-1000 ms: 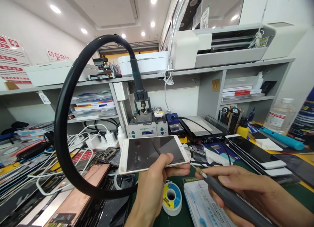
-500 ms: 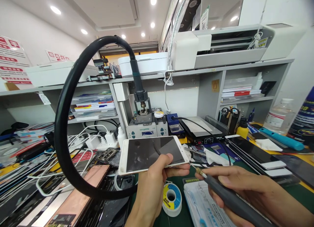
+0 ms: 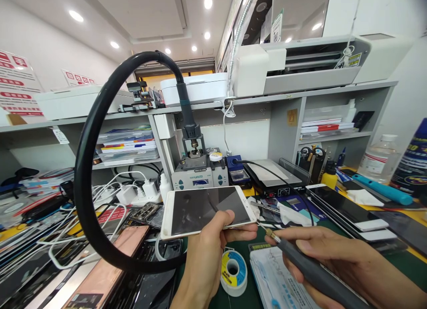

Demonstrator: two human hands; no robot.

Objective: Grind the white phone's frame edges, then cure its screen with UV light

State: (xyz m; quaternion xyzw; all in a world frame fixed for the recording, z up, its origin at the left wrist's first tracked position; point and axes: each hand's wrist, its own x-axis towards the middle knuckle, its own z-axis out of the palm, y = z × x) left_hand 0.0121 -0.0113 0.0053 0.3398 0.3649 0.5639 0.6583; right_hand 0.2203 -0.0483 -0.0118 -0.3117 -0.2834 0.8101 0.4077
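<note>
A white-framed phone (image 3: pixel 196 211) with a dark, smudged screen lies tilted in my left hand (image 3: pixel 211 251). The thumb rests on its glass, and the fingers support it from below. My right hand (image 3: pixel 330 255) is closed around the grey handle of a soldering iron (image 3: pixel 308 264). The iron's thin tip reaches the phone's right-hand corner; whether it touches cannot be made out. Below the phone, a roll of solder wire (image 3: pixel 234 273) with a blue and yellow label stands on the green mat. Beside it lies a clear plastic case (image 3: pixel 280 278).
A thick black hose (image 3: pixel 85 175) loops up at the left to a hot-air station (image 3: pixel 200 178) behind the phone. Phone parts and white cables crowd the left side. Several stacked phones (image 3: pixel 347 209), a clear bottle (image 3: pixel 378 160) and a blue-handled tool (image 3: pixel 382 189) lie at the right.
Almost nothing differs. The view has shifted very slightly, while both hands keep their holds on the phone and the soldering iron.
</note>
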